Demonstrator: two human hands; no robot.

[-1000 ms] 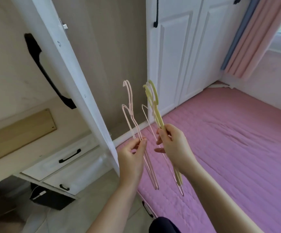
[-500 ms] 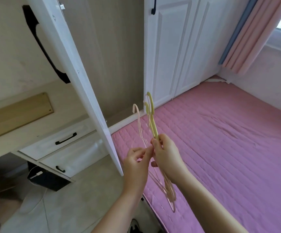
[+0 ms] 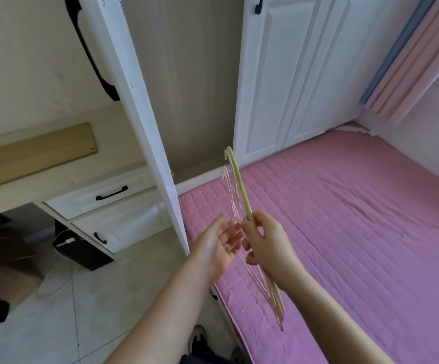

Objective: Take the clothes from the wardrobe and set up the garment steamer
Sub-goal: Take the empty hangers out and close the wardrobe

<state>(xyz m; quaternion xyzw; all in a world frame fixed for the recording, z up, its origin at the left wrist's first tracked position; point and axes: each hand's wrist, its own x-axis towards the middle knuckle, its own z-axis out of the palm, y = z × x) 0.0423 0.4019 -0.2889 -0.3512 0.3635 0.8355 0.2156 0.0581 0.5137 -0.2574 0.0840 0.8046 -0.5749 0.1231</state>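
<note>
My right hand (image 3: 267, 244) grips a bunch of thin clothes hangers, a yellow-green one (image 3: 240, 186) and pale pink ones (image 3: 230, 195), held upright with the hooks up over the edge of the pink bed. My left hand (image 3: 217, 244) is just left of them, palm turned toward the hangers, fingers straight and spread, holding nothing. The wardrobe (image 3: 187, 82) stands ahead with its left door (image 3: 134, 101) swung open; the part of its inside that I see is bare. No clothes and no garment steamer are in view.
A pink quilted mattress (image 3: 344, 219) fills the right side. White closed wardrobe doors (image 3: 286, 74) stand behind it, pink curtains (image 3: 410, 61) at the far right. A desk with two drawers (image 3: 108, 206) is on the left, a black box with cables (image 3: 81, 250) on the tiled floor.
The pink hangers passed from my left hand into my right, which now holds the whole bunch. My left hand let go and opened. The hangers moved lower toward the bed.
</note>
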